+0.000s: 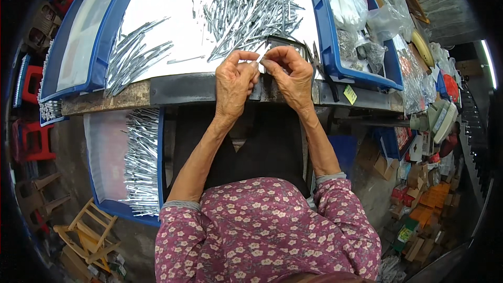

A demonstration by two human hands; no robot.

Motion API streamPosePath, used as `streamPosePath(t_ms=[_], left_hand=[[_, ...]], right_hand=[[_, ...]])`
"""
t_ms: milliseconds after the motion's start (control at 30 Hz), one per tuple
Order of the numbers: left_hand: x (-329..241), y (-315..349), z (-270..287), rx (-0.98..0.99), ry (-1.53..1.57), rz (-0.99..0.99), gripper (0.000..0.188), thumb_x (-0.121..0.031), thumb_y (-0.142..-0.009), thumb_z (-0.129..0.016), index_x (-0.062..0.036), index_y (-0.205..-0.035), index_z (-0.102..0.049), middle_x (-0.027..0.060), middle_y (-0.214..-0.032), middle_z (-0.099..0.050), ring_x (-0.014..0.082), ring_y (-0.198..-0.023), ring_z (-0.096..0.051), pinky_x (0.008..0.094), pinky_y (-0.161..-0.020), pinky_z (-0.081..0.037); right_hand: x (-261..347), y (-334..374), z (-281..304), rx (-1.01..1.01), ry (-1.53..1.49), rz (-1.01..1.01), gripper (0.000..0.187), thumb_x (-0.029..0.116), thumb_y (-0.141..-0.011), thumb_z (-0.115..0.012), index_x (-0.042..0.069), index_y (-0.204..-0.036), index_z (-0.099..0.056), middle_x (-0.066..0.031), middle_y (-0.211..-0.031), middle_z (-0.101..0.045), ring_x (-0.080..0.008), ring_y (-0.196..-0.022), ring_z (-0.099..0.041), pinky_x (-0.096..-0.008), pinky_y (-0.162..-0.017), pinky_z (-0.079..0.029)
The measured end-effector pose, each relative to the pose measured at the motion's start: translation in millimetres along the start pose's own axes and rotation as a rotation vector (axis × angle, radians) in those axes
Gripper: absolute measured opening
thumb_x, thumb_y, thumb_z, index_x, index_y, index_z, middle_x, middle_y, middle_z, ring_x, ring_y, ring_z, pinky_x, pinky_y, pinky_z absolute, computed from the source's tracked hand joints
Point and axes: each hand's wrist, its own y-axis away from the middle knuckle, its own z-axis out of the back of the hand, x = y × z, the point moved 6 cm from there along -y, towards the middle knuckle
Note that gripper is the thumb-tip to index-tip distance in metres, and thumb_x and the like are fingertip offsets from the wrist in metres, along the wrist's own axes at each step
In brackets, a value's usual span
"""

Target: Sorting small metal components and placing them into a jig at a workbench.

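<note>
At the front edge of the table my left hand (236, 77) and my right hand (291, 73) are close together, their thumbs and forefingers pinched. Between the fingertips shows a short bit of a thin, pale, rod-like piece (261, 56); most of it is hidden by the fingers. Just beyond lies a large heap of thin silvery metal rods (249, 13), pointing every way. To the left, a smaller bunch of similar rods (137, 52) lies roughly aligned, and one single rod (186, 59) rests between the two groups. A dark flat box (293, 45) sits partly hidden behind my right hand.
Blue trays stand at the left (99, 47) and right (335, 47), the right one holding plastic bags and small parts. Dark-handled pliers (327, 76) lie by the right tray. Below the table, another blue tray (105, 188) holds many rods. Wooden stools, boxes and clutter surround the floor.
</note>
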Motion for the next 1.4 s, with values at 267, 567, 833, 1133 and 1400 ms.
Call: streamPosePath(t_ms=[267,567,833,1133,1400], left_hand=[[-2.4,-1.7,0.1,0.113,0.191,0.103,0.016,-0.010,-0.084,-0.053,0.0010,-0.096,-0.052,-0.0005,-0.060,-0.047,0.0003,-0.044,-0.032,0.0132,-0.037,-0.022],[-18.4,1.6,-2.7,-0.187,-0.485,-0.330,0.008,-0.001,-0.083,-0.049,0.0012,-0.089,-0.054,0.0074,-0.063,-0.055,0.0111,-0.053,-0.051,0.0270,-0.050,-0.042],[-30.4,4.6,-8.6,-0.251,-0.572,-0.457,0.009,-0.001,-0.084,-0.048,0.0013,-0.089,-0.055,0.0141,-0.069,-0.059,0.0200,-0.058,-0.060,0.0306,-0.052,-0.045],[-27.3,0.8,3.0,-0.297,-0.526,-0.459,0.010,-0.002,-0.084,-0.048,0.0010,-0.089,-0.055,0.0123,-0.064,-0.058,0.0175,-0.053,-0.057,0.0300,-0.049,-0.043],[-25.0,2.9,6.7,-0.271,-0.484,-0.389,0.012,-0.004,-0.087,-0.047,0.0017,-0.093,-0.056,0.0025,-0.070,-0.057,0.0057,-0.061,-0.050,0.0212,-0.052,-0.040]], right_hand=[[-2.6,-7.1,3.5,0.093,-0.281,-0.129,0.020,0.000,-0.077,-0.064,0.000,-0.093,-0.053,-0.0037,-0.081,-0.060,-0.0066,-0.073,-0.057,-0.0178,-0.065,-0.046],[-9.8,-10.9,-4.8,0.023,-0.366,-0.221,0.029,0.000,-0.077,-0.064,-0.002,-0.100,-0.048,-0.0090,-0.084,-0.062,-0.0105,-0.071,-0.059,-0.0210,-0.064,-0.050],[-7.6,-12.0,-10.6,-0.015,-0.395,-0.215,0.031,0.002,-0.078,-0.063,-0.008,-0.103,-0.047,-0.0107,-0.084,-0.062,-0.0120,-0.070,-0.060,-0.0200,-0.063,-0.050],[-3.4,-10.9,-22.8,-0.067,-0.371,-0.204,0.028,0.006,-0.080,-0.062,-0.008,-0.100,-0.049,-0.0107,-0.086,-0.063,-0.0101,-0.070,-0.059,-0.0191,-0.061,-0.047],[-4.3,-10.5,-24.4,-0.077,-0.406,-0.187,0.023,0.003,-0.080,-0.062,-0.008,-0.097,-0.051,-0.0108,-0.083,-0.063,-0.0105,-0.068,-0.058,-0.0191,-0.061,-0.046]])
